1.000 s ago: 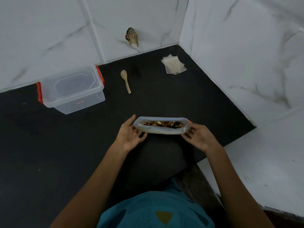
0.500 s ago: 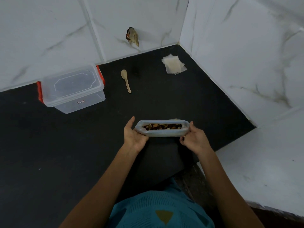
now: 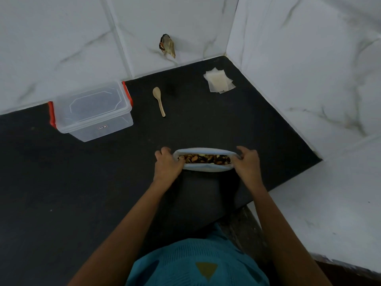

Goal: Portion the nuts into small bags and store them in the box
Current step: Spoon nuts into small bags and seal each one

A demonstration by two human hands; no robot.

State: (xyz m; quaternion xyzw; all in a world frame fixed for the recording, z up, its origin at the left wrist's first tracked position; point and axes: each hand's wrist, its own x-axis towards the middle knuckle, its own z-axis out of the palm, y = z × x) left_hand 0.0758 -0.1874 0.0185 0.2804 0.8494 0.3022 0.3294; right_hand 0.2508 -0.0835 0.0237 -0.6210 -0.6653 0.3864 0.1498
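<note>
Nuts (image 3: 206,158), brown and tan and mixed together, are showing through the open mouth of a pale, soft-sided bag (image 3: 204,168). It is sitting on the black counter (image 3: 82,193), near the front edge and right of the middle. The left hand (image 3: 168,166) is gripping the bag's left end, its fingers curling over the lip. The right hand (image 3: 247,162) is gripping the right end the same way, knuckles up. Between them the mouth is being held as a long, narrow slot.

Far to the left, against the marbled wall, a clear plastic box (image 3: 92,112) with red clasps is standing with its lid on, well apart from the bag. Right of it a small wooden spoon (image 3: 158,101) is lying with its bowl toward the wall. Further right, near the corner, a loose stack of small translucent bags (image 3: 219,82) is lying flat.

Both hands are covering the ends of the bag, and its body below the mouth is merging with the shadow, so its fill cannot be judged. The box's label is too small to read. A dark, ragged thing (image 3: 167,46) on the wall is too blurred to identify. A teal garment (image 3: 195,265) is running off the bottom edge.
</note>
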